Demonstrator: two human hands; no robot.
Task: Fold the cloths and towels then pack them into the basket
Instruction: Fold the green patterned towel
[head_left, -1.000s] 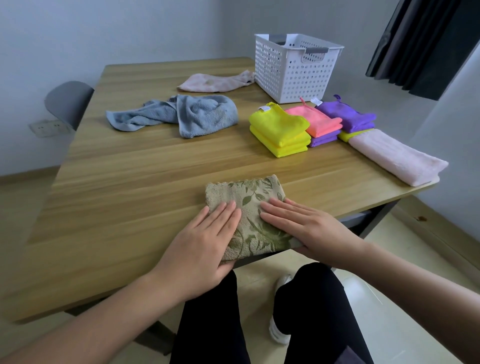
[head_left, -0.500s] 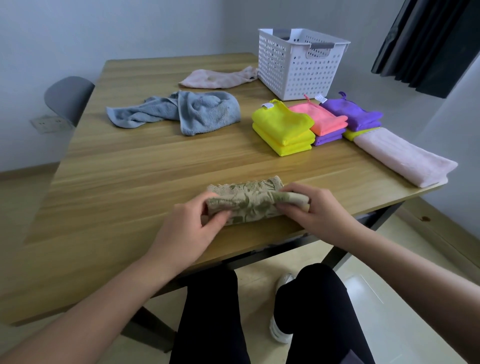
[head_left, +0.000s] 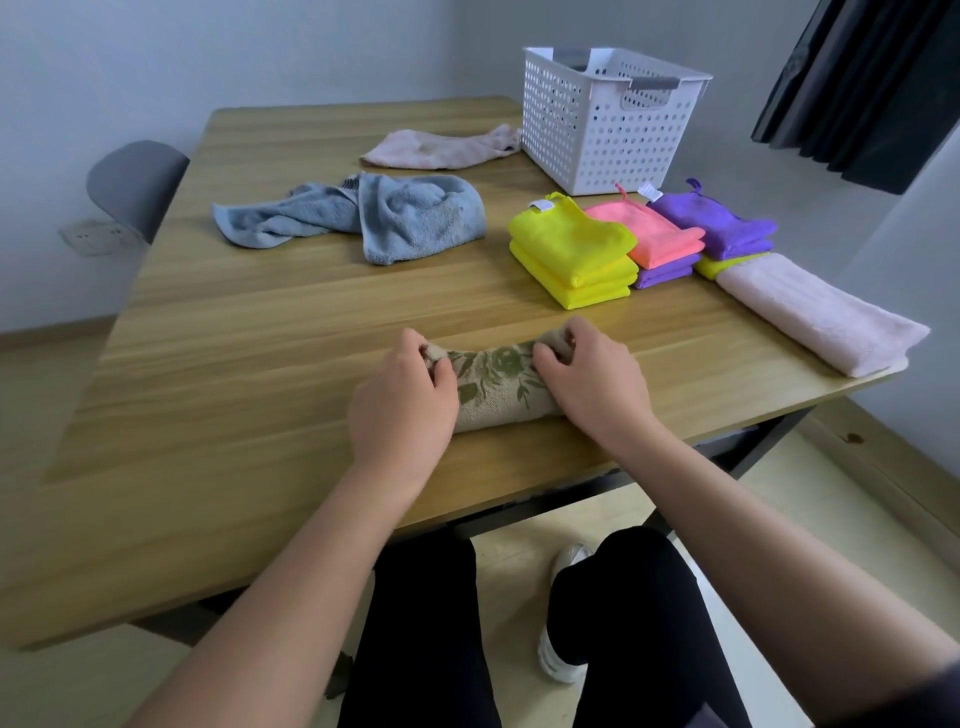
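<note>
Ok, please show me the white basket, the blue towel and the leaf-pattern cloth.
white basket (head_left: 571, 130), head view, on its perforated near wall.
blue towel (head_left: 415, 218), head view, on its bunched right part.
leaf-pattern cloth (head_left: 493, 384), head view, on its visible middle.

Left hand (head_left: 397, 405) and right hand (head_left: 592, 387), fingers curled, pinch the cloth (head_left: 493, 387).

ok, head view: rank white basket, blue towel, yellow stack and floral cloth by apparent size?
1. white basket
2. blue towel
3. yellow stack and floral cloth: too close to rank. The left hand and right hand cover the cloth's ends, and it lies nearest the camera.
</note>
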